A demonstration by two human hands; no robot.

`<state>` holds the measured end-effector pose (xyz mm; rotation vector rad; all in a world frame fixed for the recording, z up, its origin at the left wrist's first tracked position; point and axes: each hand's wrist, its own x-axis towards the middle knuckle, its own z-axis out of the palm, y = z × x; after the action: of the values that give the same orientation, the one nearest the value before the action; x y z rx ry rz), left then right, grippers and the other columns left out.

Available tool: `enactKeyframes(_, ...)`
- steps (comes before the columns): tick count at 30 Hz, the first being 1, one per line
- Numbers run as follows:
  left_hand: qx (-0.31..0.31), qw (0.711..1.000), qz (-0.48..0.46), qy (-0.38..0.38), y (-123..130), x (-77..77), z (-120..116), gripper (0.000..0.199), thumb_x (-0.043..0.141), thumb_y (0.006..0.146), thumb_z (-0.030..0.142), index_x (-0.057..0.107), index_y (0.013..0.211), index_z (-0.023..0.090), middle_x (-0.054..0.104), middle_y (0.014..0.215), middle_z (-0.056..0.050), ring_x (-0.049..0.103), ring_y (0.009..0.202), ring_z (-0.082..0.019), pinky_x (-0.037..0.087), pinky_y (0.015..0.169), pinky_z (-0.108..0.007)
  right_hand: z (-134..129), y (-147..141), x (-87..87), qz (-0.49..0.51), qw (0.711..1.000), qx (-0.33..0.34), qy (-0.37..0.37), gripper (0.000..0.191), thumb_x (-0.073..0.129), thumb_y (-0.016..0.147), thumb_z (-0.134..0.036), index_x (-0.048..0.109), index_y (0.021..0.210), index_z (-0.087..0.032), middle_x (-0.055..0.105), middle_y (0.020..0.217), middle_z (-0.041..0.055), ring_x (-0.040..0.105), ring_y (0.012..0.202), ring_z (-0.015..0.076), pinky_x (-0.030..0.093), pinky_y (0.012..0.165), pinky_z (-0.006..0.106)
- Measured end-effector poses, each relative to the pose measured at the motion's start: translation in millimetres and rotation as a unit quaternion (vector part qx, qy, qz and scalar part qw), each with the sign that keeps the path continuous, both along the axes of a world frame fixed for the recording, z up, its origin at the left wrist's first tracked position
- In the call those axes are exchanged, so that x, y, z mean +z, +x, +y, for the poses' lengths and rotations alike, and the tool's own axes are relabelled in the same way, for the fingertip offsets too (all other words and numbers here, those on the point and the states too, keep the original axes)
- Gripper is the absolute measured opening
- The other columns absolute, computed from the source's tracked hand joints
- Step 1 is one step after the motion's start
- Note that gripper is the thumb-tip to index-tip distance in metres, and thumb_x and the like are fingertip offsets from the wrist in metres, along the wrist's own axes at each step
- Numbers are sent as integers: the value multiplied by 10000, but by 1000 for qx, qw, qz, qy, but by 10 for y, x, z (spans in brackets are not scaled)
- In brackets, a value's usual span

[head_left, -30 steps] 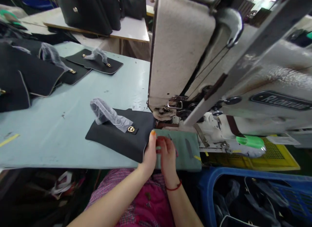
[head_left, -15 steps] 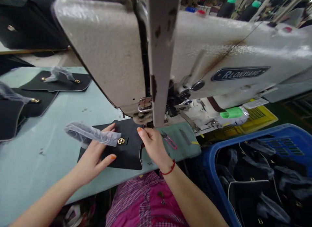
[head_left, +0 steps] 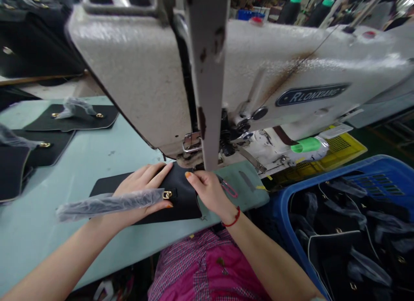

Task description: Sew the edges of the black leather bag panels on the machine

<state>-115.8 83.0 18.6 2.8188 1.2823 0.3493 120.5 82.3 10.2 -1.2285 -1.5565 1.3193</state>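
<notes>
Black panel [head_left: 184, 202] lies flat on the pale surface [head_left: 103, 156], its 1 o'clock corner under the head of the sewing machine [head_left: 136, 85]. Clock centred on panel. Long axis runs roughly 9 to 3; film-wrapped handle [head_left: 110, 205] points from its gold buckle [head_left: 167, 195] to just under 9. Looks light, bendy, leather-like; probably floppy at the edges, film likely slippery, so better held by body and edge than by handle. Left hand [head_left: 139, 182] is spread flat on the panel, handle lying across its back, not clasped. Right hand [head_left: 208, 189] pinches the edge near 2, thumb on top; fingers underneath hidden. Pink-handled snips [head_left: 229, 188] just past right hand, toward 3. Blue basket [head_left: 281, 210] with similar black pieces at 4. Another handled panel [head_left: 69, 125] at 10, well apart.
</notes>
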Motion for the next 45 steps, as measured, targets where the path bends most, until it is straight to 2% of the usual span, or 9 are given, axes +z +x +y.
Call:
enactKeyframes(5, 12, 1000, 2, 4, 28, 17, -32, 988, 531, 801, 722, 233, 1546, 144, 552, 1303, -203, 574, 1113, -357, 471, 950, -459, 1, -3, 13, 5, 1000, -7, 2, 463, 481, 939, -456, 334, 594, -185, 279, 600, -39, 287, 577, 87, 200, 525, 250)
enactKeyframes(12, 77, 996, -22, -38, 230, 31, -287, 943, 503, 830, 709, 215, 1543, 163, 559, 1290, -174, 580, 1113, -326, 483, 932, -419, 48, 124, 138, -17, 999, 26, -27, 464, 493, 919, -479, 339, 591, -188, 279, 596, -38, 283, 575, 91, 190, 520, 252)
enactKeyframes(17, 112, 992, -21, -60, 351, 83, -362, 831, 519, 854, 658, 318, 1500, 176, 543, 1326, -173, 571, 1126, -328, 472, 959, -434, 89, 183, 162, -27, 998, 36, -38, 457, 492, 915, -471, 341, 588, -190, 275, 601, -37, 268, 563, 89, 187, 508, 257)
enactKeyframes(23, 131, 991, 1, -30, 384, 155, -373, 875, 484, 831, 719, 363, 1489, 154, 554, 1321, -189, 571, 1092, -347, 492, 916, -470, 107, 190, 156, -29, 998, 39, -42, 479, 511, 897, -507, 317, 588, -195, 264, 605, -38, 239, 568, 89, 185, 502, 253)
enactKeyframes(31, 141, 989, 22, -43, 397, 205, -378, 903, 463, 800, 766, 402, 1466, 159, 548, 1320, -186, 565, 1070, -348, 493, 909, -485, 91, 179, 143, -21, 997, 36, -60, 479, 512, 885, -516, 358, 574, -187, 267, 602, -37, 243, 563, 86, 181, 502, 252)
enactKeyframes(35, 139, 988, 30, -52, 369, 194, -343, 842, 473, 808, 752, 449, 1425, 179, 553, 1305, -180, 575, 1041, -339, 492, 900, -486, 114, 150, 132, -21, 997, 22, -66, 462, 506, 896, -504, 371, 586, -188, 268, 608, -37, 257, 566, 89, 191, 504, 253)
enactKeyframes(39, 136, 990, 27, -37, 328, 176, -264, 780, 488, 835, 709, 466, 1407, 179, 563, 1292, -176, 568, 1069, -347, 474, 940, -492, 150, 145, 137, -26, 999, 12, -31, 471, 494, 922, -504, 359, 598, -191, 288, 619, -34, 275, 585, 95, 213, 525, 255)
enactKeyframes(42, 131, 991, 36, -19, 288, 169, -202, 791, 486, 829, 716, 460, 1415, 185, 570, 1295, -171, 544, 1140, -373, 429, 1012, -526, 46, 227, 158, -33, 999, 26, -11, 483, 471, 949, -521, 347, 616, -193, 292, 626, -36, 290, 587, 96, 228, 536, 253)
enactKeyframes(45, 124, 992, 37, -8, 254, 162, -167, 803, 489, 812, 734, 484, 1406, 194, 592, 1266, -173, 545, 1149, -392, 404, 1034, -552, -203, 374, 133, -45, 998, 49, -4, 474, 460, 974, -499, 352, 627, -194, 323, 616, -40, 340, 573, 95, 247, 538, 246)
